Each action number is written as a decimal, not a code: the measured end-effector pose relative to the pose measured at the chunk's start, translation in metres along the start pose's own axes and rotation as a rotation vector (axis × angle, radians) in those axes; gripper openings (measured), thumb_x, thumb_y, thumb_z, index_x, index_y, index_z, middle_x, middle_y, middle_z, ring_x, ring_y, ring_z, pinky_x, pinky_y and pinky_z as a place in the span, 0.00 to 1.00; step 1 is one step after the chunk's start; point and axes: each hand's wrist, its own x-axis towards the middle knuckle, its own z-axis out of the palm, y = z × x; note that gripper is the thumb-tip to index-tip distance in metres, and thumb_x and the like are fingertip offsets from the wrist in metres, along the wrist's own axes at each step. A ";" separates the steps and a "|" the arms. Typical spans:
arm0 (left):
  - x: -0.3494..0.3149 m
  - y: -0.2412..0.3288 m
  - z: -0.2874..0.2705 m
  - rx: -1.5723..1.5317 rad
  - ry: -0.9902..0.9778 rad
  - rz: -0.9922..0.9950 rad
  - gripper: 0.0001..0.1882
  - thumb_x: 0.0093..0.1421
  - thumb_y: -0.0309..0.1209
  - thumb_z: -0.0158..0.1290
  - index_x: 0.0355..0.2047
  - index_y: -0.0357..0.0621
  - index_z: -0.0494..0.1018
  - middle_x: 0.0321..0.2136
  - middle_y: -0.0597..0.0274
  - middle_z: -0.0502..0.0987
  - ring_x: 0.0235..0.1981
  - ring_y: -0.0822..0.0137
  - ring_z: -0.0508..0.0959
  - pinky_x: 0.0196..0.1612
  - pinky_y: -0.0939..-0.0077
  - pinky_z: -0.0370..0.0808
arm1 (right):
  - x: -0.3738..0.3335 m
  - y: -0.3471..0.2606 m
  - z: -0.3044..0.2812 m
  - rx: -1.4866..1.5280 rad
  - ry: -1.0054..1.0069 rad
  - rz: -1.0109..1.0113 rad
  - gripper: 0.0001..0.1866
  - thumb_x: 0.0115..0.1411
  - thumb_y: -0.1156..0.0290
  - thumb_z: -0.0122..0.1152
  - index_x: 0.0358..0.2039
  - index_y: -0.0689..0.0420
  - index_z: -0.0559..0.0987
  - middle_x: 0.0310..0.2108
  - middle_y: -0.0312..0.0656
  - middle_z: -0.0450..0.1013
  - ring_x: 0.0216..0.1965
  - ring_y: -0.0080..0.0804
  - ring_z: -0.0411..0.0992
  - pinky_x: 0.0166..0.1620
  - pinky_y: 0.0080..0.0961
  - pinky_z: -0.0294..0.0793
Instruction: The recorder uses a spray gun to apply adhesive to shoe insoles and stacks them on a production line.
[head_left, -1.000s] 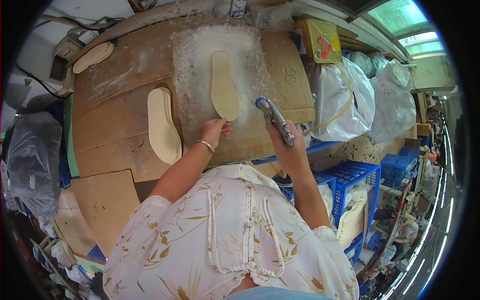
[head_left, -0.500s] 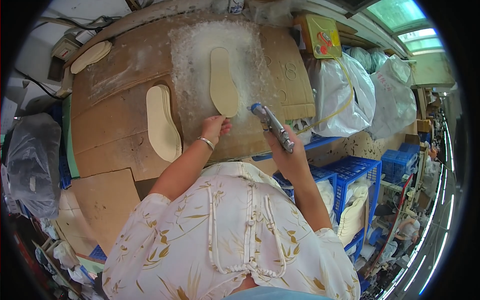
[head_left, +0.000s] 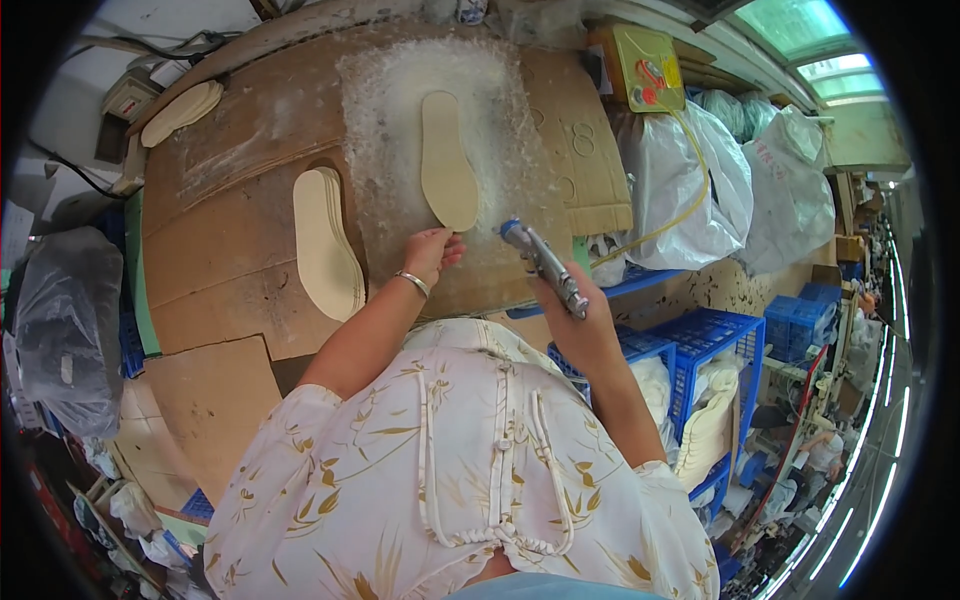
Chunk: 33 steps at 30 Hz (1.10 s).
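A cream insole (head_left: 449, 160) lies flat on a whitish, crusted patch of the cardboard-covered table (head_left: 230, 225). At its near end the fingers of my left hand (head_left: 432, 254) are closed on the edge, thumb side on top. My right hand (head_left: 580, 325) grips a metal spray gun (head_left: 545, 268). The gun's blue-tipped nozzle points up and left, to the right of the insole and apart from it. Left of my left hand rests a stack of cream insoles (head_left: 326, 245).
More insoles (head_left: 183, 112) lie at the far left. A yellow can (head_left: 643, 68) with a yellowish hose stands at the far right beside white plastic bags (head_left: 685, 190). Blue crates (head_left: 705, 355) are at my right, and a dark plastic bag (head_left: 68, 330) hangs at the left.
My right hand and the spray gun have shifted slightly nearer to me. My left hand stays at the near end of the insole.
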 end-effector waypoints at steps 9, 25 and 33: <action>-0.002 0.002 0.001 0.010 0.011 -0.015 0.10 0.59 0.29 0.51 0.38 0.36 0.70 0.32 0.57 0.76 0.26 0.68 0.79 0.24 0.80 0.77 | -0.008 0.007 -0.001 -0.032 0.057 -0.028 0.09 0.58 0.69 0.58 0.33 0.60 0.71 0.18 0.42 0.67 0.20 0.26 0.63 0.25 0.25 0.64; -0.001 -0.001 -0.003 0.015 -0.030 -0.016 0.09 0.61 0.30 0.48 0.39 0.38 0.70 0.33 0.60 0.76 0.31 0.66 0.79 0.31 0.77 0.78 | -0.027 0.016 0.001 -0.052 0.014 0.014 0.09 0.58 0.67 0.59 0.32 0.58 0.71 0.18 0.44 0.68 0.19 0.34 0.65 0.25 0.27 0.65; -0.010 0.001 -0.008 -0.011 -0.106 -0.044 0.18 0.58 0.24 0.42 0.50 0.38 0.65 0.40 0.59 0.74 0.34 0.63 0.78 0.33 0.76 0.77 | -0.034 0.014 0.004 -0.071 -0.009 -0.019 0.08 0.57 0.69 0.60 0.32 0.58 0.71 0.18 0.44 0.67 0.19 0.33 0.63 0.25 0.26 0.65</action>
